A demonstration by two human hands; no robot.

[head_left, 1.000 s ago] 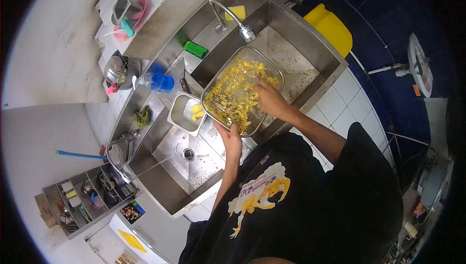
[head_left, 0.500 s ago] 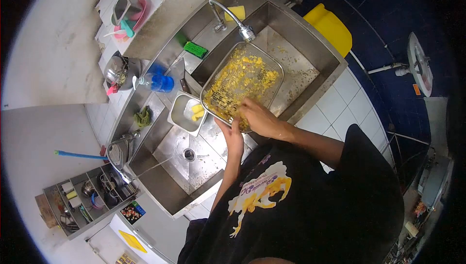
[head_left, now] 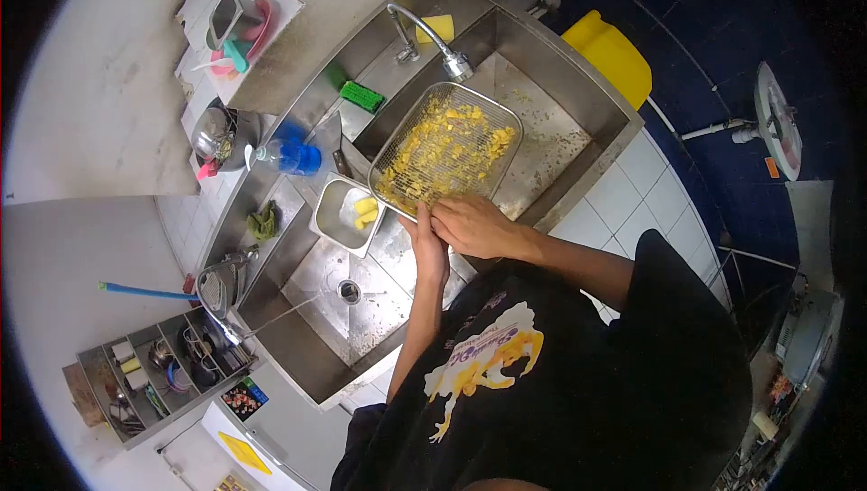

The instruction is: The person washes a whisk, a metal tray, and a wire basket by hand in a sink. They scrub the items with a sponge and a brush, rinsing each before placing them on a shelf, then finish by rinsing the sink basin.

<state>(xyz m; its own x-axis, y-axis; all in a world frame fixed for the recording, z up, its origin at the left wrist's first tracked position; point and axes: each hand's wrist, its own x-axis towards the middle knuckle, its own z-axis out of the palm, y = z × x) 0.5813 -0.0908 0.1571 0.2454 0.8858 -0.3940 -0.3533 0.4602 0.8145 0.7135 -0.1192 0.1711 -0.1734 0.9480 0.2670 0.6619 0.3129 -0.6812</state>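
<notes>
Above sink (head_left: 562,140), left hand (head_left: 427,240), right hand (head_left: 471,225) grip basket (head_left: 449,149), near rim.

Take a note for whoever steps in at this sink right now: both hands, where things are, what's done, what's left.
Left hand grips the near rim of the wire basket.
Right hand lies on that rim beside it; grip unclear.
The basket is held over the right basin, just below the faucet.
Done: some scraps lie scattered on the basin floor.
Left: many yellow bits sit on the mesh.
A small steel pan holding yellow pieces stands left of the basket.
</notes>
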